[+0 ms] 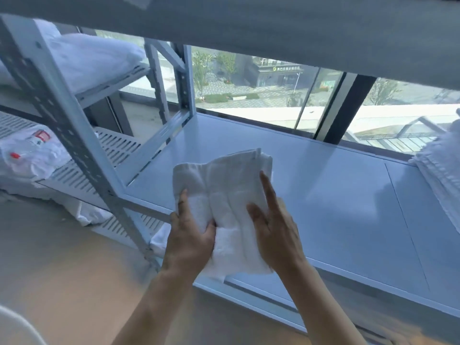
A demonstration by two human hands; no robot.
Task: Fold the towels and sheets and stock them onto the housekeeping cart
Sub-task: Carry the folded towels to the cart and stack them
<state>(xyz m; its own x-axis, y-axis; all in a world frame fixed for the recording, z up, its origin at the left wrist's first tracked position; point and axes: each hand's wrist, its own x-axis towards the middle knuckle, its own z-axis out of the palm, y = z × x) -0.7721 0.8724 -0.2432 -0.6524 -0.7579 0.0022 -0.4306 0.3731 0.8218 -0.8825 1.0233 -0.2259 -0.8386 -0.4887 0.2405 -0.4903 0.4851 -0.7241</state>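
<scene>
A small white folded towel (pixel 229 195) lies over the front part of a pale metal shelf (pixel 323 185). Its near end hangs past the shelf's front edge. My left hand (pixel 189 235) holds the towel's left side, thumb on top and index finger stretched along the cloth. My right hand (pixel 273 225) lies on the towel's right side with its fingers extended forward, pressing the cloth. Both forearms reach in from the bottom of the view.
A stack of ribbed white linen (pixel 440 175) sits at the shelf's right end. A second metal rack (pixel 74 135) on the left holds white pillows (pixel 92 58) above and bagged linen (pixel 27 155) on a slotted shelf. A grey shelf board (pixel 273 28) hangs overhead. Windows run behind.
</scene>
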